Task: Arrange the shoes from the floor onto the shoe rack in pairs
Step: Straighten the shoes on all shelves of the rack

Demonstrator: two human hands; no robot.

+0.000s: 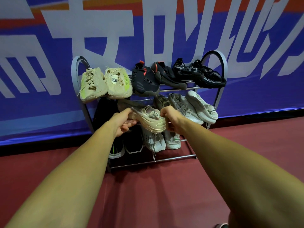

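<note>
Placement step, nearly done we think. Both hands are on one beige shoe, held at the front of the shoe rack, mid shelf level. The left hand grips its left end w/ fingers curled under; the right hand clamps the right end. The shoe is tipped on its side, sole edge toward us. Can't tell if it's resting on the rail yet.

Its likely mate, a tan shoe, sits just behind-left on the same shelf, w/ a grey-brown shoe close on the right. So the slot btw them looks tight.

Next we prob need to roll the shoe upright, sole down, slide it in beside the mate, then let go w/ both hands. Watch for loose laces snagging neighbours.

Top shelf holds 3 prs. The floor near the rack shows no loose shoes.
</note>
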